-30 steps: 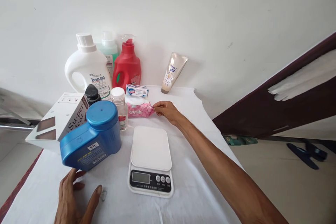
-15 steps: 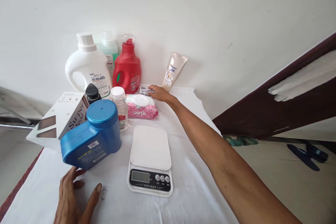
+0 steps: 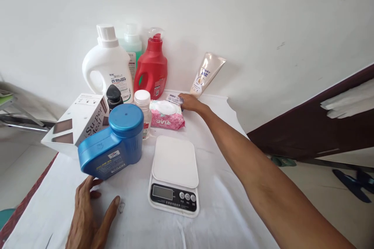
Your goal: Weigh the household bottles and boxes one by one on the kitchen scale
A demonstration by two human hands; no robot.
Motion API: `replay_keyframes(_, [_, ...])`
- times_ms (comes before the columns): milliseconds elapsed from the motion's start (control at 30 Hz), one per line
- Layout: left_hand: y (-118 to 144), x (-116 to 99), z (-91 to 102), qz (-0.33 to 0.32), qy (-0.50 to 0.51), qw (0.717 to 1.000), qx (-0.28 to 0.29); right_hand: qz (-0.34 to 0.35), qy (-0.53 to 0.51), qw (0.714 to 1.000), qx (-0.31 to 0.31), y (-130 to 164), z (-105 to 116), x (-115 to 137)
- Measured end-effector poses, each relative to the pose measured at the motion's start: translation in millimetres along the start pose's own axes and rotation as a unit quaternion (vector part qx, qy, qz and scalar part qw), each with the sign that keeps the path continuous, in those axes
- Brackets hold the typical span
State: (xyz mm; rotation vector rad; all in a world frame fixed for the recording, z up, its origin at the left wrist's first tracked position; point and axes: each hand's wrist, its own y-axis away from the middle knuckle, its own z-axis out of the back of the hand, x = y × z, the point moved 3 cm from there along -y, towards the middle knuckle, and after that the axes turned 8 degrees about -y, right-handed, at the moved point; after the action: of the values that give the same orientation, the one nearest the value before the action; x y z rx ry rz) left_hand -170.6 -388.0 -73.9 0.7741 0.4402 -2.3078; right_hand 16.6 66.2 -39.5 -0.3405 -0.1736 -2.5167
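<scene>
The person shows as 2 bare limbs and nothing else; no sleeve reaches as far as the frame shows on either side. The right hand [image 3: 190, 102], far beyond the white kitchen scale [image 3: 174, 177], carries no ring, glove or band; its forearm is long and lean, bare from wrist to the frame's lower edge, with fine hair and faint tendon lines. The left hand [image 3: 87, 221], left of the scale, is likewise unadorned; 4 fingers and a thumb show, with short plain nails, creased knuckles and raised veins across its back; no wristwatch or bracelet shows.
</scene>
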Motion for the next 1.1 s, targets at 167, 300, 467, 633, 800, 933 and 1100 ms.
replay_keyframes(167, [3,1,0.8,-0.023,0.033,0.999,0.007,-0.095,-0.014,0.995,-0.007,82,10,-8])
replay_keyframes(300, [3,7,2.3,-0.060,0.038,0.997,0.006,-0.162,-0.031,0.985,-0.044,152,18,-10])
replay_keyframes(467, [6,8,8.6,-0.094,0.045,0.994,-0.016,-0.180,-0.077,0.977,-0.087,221,30,9])
replay_keyframes(633, [29,4,12.3,-0.129,0.025,0.991,0.013,-0.015,-0.189,0.979,-0.074,251,21,72])
replay_keyframes(800, [55,5,29.8,-0.169,-0.015,0.977,0.130,0.074,-0.165,0.983,-0.025,249,-7,111])
replay_keyframes(933, [46,-8,44.7,-0.163,-0.001,0.970,0.182,0.062,-0.222,0.973,-0.036,257,-12,109])
replay_keyframes(1100, [15,-51,15.6,-0.228,0.068,0.946,0.220,-0.028,-0.397,0.889,-0.226,285,-15,78])
